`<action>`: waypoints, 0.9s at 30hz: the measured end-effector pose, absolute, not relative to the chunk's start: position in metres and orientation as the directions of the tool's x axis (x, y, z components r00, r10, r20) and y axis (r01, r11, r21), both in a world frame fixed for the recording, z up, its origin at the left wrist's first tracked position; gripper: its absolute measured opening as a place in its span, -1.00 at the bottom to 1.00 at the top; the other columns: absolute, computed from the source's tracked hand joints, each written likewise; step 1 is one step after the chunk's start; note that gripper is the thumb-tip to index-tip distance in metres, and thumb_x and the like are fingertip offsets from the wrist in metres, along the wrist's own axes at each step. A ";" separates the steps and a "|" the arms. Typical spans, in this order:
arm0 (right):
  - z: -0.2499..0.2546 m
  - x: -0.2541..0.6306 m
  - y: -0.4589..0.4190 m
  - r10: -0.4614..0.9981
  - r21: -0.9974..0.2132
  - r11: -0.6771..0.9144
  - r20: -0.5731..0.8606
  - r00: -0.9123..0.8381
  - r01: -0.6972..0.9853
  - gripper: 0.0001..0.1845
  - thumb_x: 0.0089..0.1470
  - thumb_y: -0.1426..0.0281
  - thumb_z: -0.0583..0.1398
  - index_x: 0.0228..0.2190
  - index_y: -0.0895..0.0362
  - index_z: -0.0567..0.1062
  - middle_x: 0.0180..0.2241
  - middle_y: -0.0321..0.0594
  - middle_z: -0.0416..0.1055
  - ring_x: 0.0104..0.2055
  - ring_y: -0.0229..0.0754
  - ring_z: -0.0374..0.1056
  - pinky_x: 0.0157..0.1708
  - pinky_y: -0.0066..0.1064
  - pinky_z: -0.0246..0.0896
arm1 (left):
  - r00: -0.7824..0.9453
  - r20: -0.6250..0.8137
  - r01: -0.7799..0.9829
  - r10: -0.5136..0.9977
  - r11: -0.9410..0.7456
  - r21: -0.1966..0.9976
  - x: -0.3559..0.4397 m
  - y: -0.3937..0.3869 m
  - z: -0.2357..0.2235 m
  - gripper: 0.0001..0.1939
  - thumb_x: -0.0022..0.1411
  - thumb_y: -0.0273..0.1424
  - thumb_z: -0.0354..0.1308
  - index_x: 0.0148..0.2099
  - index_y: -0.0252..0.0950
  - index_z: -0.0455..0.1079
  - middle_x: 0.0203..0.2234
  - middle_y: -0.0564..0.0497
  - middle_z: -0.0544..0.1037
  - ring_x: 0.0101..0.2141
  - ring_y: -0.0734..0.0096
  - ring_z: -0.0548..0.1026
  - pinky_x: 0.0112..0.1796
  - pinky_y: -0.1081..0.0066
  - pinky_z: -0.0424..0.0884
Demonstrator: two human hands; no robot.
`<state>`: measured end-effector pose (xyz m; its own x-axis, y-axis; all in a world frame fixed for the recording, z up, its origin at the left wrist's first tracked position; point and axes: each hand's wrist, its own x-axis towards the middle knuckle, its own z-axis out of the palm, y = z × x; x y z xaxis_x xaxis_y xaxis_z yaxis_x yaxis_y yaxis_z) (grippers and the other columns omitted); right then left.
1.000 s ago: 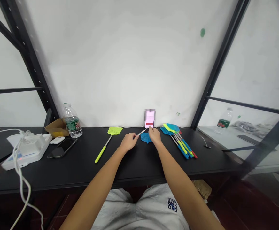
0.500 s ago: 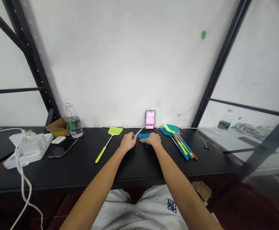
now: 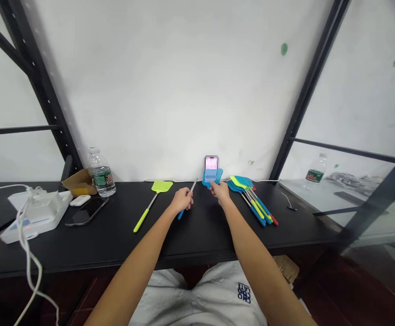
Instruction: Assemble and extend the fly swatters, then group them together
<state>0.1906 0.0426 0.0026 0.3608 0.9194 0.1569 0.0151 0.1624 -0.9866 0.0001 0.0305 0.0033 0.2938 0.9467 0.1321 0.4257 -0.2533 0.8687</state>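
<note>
My left hand [image 3: 182, 201] is shut around a thin metal swatter rod [image 3: 192, 187], whose blue grip [image 3: 181, 214] sticks out below the fist. My right hand [image 3: 220, 191] pinches a blue plastic mesh fly swatter head [image 3: 212, 176] and holds it upright above the black table [image 3: 204, 235]. Rod tip and head stand apart, with a small gap between them. Just behind the head, a phone [image 3: 211, 162] stands with its screen pixelated. To the left lies a lime swatter [image 3: 161, 186]. A bundle of swatters [image 3: 251, 198] lies to the right.
On the left of the table are a water bottle [image 3: 101, 174], a cardboard piece [image 3: 78, 182], a white earbud case [image 3: 80, 200], a phone [image 3: 87, 211] and a white device [image 3: 36, 213] with cables. Black shelf uprights [image 3: 309, 90] flank the white wall behind.
My right hand has lifted the blue mesh head off the table and stood it upright. My left hand now shows the rod's blue grip below the fist.
</note>
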 end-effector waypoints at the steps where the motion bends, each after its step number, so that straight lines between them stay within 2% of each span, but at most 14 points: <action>1: 0.005 0.188 0.042 0.910 -0.977 0.212 0.185 0.372 -0.035 -0.74 -0.08 0.23 0.26 -0.52 0.16 0.36 -0.63 -0.32 0.37 -0.68 -0.38 0.17 -0.74 -0.57 -0.09 | 0.320 0.131 0.396 0.939 -0.258 0.882 0.001 0.029 0.004 -0.85 0.30 -0.35 -0.01 -0.32 -0.30 0.22 -0.62 0.13 0.43 -0.74 0.64 0.29 -0.65 0.58 0.22; 4: 0.008 0.184 0.040 0.898 -0.933 0.314 0.233 0.372 -0.175 -0.70 -0.11 0.21 0.30 -0.49 0.18 0.39 -0.53 -0.21 0.47 -0.64 -0.38 0.23 -0.74 -0.57 -0.07 | 0.397 0.104 0.307 0.912 -0.239 0.921 0.003 0.025 0.005 -0.85 0.31 -0.37 -0.02 -0.32 -0.30 0.21 -0.64 0.17 0.36 -0.76 0.70 0.20 -0.69 0.62 0.09; 7: 0.008 0.182 0.042 0.905 -0.914 0.318 0.213 0.368 -0.252 -0.67 -0.15 0.21 0.34 -0.49 0.19 0.40 -0.48 -0.15 0.50 -0.62 -0.37 0.26 -0.73 -0.57 -0.05 | 0.448 0.074 0.266 0.891 -0.212 0.940 0.004 0.024 0.006 -0.86 0.29 -0.38 -0.03 -0.33 -0.30 0.22 -0.65 0.19 0.30 -0.76 0.72 0.12 -0.70 0.63 0.00; 17: 0.009 0.186 0.044 0.909 -0.869 0.306 0.145 0.390 -0.390 -0.69 -0.15 0.27 0.36 -0.47 0.16 0.37 -0.48 -0.23 0.48 -0.61 -0.38 0.27 -0.75 -0.58 -0.03 | 0.433 0.125 0.338 0.893 -0.289 0.896 0.002 0.025 0.004 -0.83 0.26 -0.33 -0.02 -0.33 -0.32 0.26 -0.62 0.15 0.33 -0.71 0.68 0.19 -0.66 0.62 0.09; 27: 0.009 0.185 0.043 0.925 -0.883 0.277 0.138 0.355 -0.379 -0.72 -0.11 0.28 0.34 -0.46 0.16 0.38 -0.48 -0.22 0.48 -0.61 -0.37 0.28 -0.75 -0.57 -0.01 | 0.433 0.121 0.354 0.894 -0.291 0.888 0.001 0.024 0.005 -0.81 0.27 -0.30 -0.02 -0.33 -0.32 0.26 -0.62 0.13 0.32 -0.69 0.67 0.21 -0.66 0.63 0.09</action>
<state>0.1847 0.0434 0.0093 0.3554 0.9245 0.1376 -0.3792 0.2771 -0.8829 0.0015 0.0240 0.0048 0.4325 0.8935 0.1206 0.3545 -0.2915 0.8885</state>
